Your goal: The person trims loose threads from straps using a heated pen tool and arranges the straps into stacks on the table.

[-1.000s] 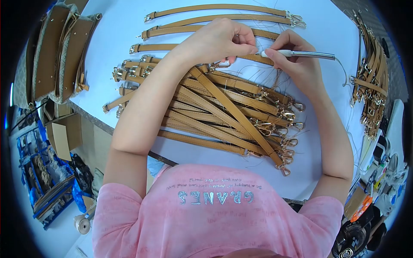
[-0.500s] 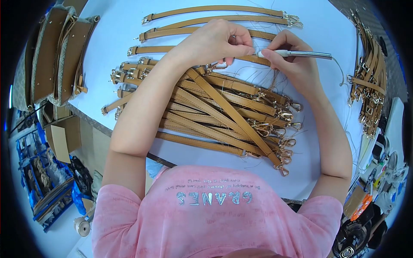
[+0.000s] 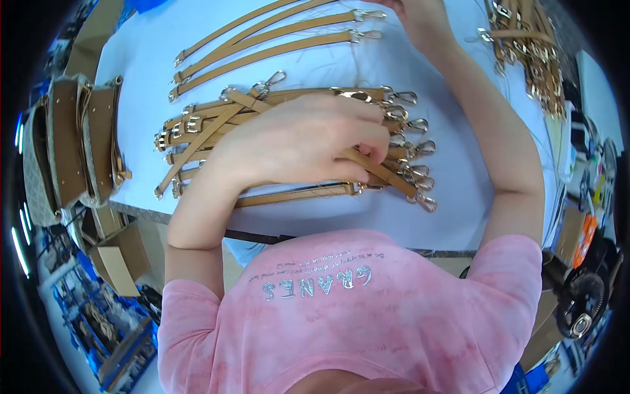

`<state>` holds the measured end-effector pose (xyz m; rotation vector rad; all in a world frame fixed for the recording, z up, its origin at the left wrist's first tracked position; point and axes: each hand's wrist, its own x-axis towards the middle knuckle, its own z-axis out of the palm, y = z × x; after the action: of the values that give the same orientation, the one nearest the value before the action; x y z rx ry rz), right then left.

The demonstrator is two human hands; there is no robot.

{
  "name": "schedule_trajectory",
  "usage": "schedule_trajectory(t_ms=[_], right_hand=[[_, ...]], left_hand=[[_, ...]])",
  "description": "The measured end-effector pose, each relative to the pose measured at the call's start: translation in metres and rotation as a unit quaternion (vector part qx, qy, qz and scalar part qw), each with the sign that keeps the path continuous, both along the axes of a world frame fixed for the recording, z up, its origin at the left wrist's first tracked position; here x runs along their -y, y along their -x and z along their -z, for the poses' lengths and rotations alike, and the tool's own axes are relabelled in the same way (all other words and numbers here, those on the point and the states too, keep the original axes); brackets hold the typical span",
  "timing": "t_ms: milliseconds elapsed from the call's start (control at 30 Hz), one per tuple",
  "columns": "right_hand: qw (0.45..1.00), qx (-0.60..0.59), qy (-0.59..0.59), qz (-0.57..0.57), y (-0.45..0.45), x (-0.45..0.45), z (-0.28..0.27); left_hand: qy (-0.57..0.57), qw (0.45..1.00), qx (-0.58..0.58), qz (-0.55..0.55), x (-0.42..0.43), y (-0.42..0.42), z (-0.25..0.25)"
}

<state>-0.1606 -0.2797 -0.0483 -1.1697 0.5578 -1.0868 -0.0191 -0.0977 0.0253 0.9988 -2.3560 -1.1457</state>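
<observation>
My left hand (image 3: 308, 138) lies over a pile of tan leather straps, its fingers curled around one tan strap (image 3: 387, 176) near its clasp end. A narrow strap (image 3: 292, 195) with stitching lies along the near side of the pile. Gold swivel clasps (image 3: 420, 148) stick out on the right, and buckles (image 3: 190, 125) show on the left. My right hand (image 3: 423, 26) is at the top edge of the view, above the separate straps. Its fingers are mostly cut off, so what it holds is hidden.
Several straps (image 3: 262, 49) lie side by side on the white tabletop (image 3: 453, 197). A bundle of straps (image 3: 531, 52) is at the far right. Brown bag pieces (image 3: 69, 141) stand at the left edge. Below are a cardboard box (image 3: 121, 262) and a fan (image 3: 584, 299).
My left hand has left the strap at the top and come down onto the pile. My right hand has moved up to the view's edge; the pen-like tool is out of sight. The view has shifted.
</observation>
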Motion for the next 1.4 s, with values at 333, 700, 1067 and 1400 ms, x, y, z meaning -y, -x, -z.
schedule_trajectory(t_ms=[333, 700, 1067, 1400], right_hand=[[0.994, 0.101, -0.006, -0.028, 0.032, -0.01, -0.03], [0.994, 0.065, -0.058, -0.064, 0.067, -0.046, -0.031], [0.985, -0.1, 0.038, -0.134, 0.048, -0.042, -0.012], [0.98, -0.116, 0.09, -0.138, 0.044, -0.066, -0.023]], left_hand=[[0.143, 0.986, 0.076, -0.041, 0.003, 0.004, 0.022], [0.036, 0.958, 0.073, -0.275, 0.043, -0.052, 0.04], [0.158, 0.951, 0.055, -0.26, 0.044, -0.036, 0.064], [0.08, 0.947, -0.004, -0.311, 0.043, -0.028, 0.069]])
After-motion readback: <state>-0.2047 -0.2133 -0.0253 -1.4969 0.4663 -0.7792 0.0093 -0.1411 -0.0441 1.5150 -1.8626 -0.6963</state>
